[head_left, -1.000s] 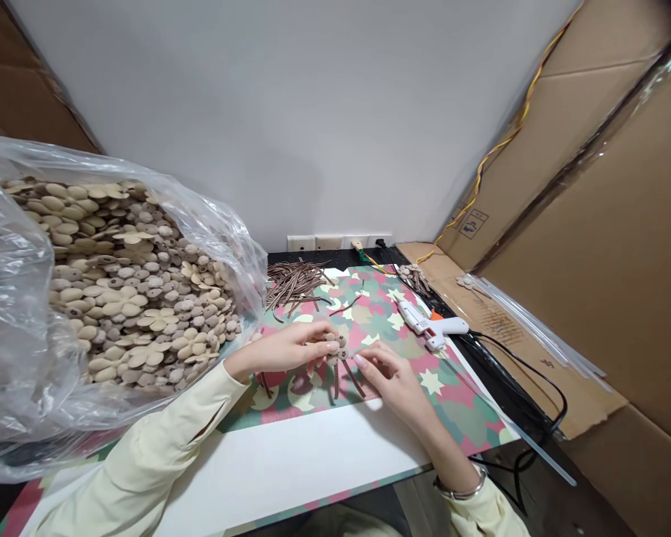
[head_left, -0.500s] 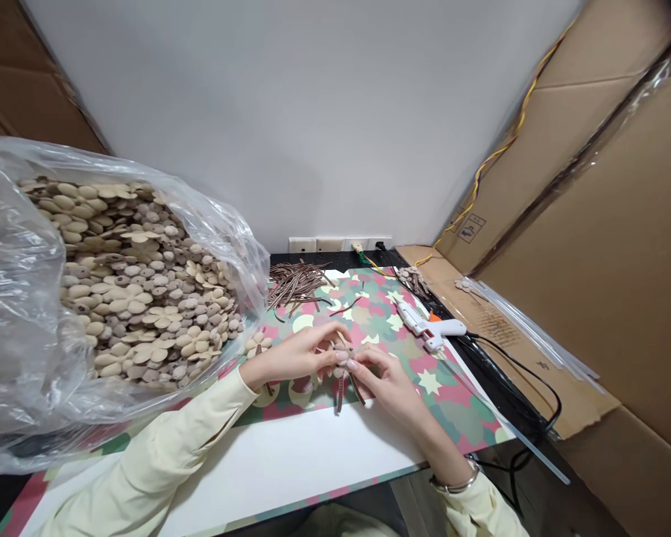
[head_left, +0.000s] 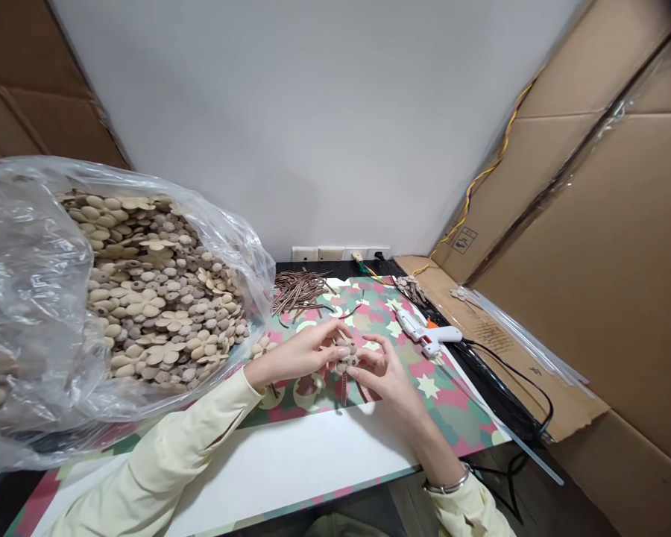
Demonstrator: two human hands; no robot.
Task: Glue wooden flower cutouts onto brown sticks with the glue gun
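Note:
A small grey-beige flower piece is held up between my two hands over the table, with brown strips hanging below it. My left hand pinches its left side with thumb and fingers. On the other side, my right hand grips it, thumb at the lower edge and fingers curled behind. One brown strip dangles under the flower; how it joins is hidden by the fingers. Beside my left wrist lies another pale flower, partly covered by the arm.
A clear plastic bag full of flower pieces stands left. Brown strips lie piled at the back. A white glue gun with a black cable rests right, near cardboard. White paper covers the table's front.
My fingers have shifted around the flower, and the right hand's fingers have loosened and lifted slightly. More of the flower's face shows now. The camera view has moved a little.

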